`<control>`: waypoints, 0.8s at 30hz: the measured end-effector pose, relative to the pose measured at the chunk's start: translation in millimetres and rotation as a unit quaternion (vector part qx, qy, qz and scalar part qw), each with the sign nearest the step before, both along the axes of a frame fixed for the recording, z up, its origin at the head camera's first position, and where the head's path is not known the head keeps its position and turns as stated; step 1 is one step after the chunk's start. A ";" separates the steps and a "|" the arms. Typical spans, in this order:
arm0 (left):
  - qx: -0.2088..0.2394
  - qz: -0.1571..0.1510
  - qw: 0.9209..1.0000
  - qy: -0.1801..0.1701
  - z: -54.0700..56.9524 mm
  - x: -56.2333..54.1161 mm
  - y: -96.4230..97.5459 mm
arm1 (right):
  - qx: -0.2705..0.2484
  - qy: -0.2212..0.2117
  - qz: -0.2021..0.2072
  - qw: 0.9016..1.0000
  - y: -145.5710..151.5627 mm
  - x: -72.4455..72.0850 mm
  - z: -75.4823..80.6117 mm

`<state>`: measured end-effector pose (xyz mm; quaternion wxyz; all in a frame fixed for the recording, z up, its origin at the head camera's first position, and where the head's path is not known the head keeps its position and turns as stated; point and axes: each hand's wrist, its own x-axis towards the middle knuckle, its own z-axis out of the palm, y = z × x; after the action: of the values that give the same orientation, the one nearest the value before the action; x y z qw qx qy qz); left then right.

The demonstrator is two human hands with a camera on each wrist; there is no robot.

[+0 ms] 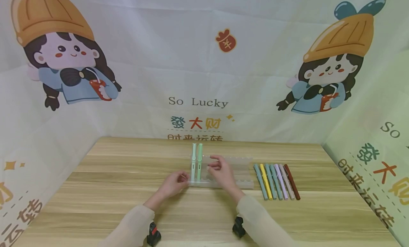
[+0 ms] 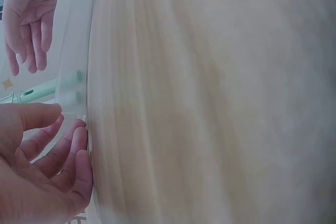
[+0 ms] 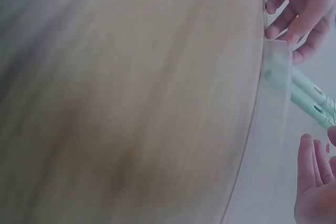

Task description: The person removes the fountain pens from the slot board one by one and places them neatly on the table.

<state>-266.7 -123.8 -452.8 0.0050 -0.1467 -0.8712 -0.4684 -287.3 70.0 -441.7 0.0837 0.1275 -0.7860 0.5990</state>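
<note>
On the desk (image 1: 80, 193), left hand (image 1: 175, 182) is holding a clear rack (image 1: 244, 185) mid-frame, right hand (image 1: 222, 171) hovering above, loosely spread

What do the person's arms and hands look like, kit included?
Two bare hands, left and right, no gloves. Long, loose, plain pale-beige sleeves: left sleeve, right sleeve. Each wrist carries a small, blocky black device; the left device has a red patch, the right device shows none. No cables visible.

Soft, even light fills the head view, while dimmer wrist views show the tabletop (image 2: 199, 103) blurred.
</note>
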 end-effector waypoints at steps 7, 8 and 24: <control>0.000 0.001 1.000 0.001 -0.5 -0.7 0.5 | 0.002 -0.002 -0.001 1.000 -8.7 -3.2 -2.4; 0.000 0.001 1.000 -0.001 -0.7 -0.7 0.5 | 0.004 -0.003 0.000 1.000 -10.0 -3.5 -2.4; 0.002 -0.002 1.000 0.004 -1.9 -1.9 0.1 | 0.008 -0.012 -0.003 1.000 -27.2 -5.7 2.1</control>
<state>-268.5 -123.6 -454.7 0.0073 -0.1505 -0.8700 -0.4696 -293.0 42.8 -439.6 0.0751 0.1184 -0.7924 0.5937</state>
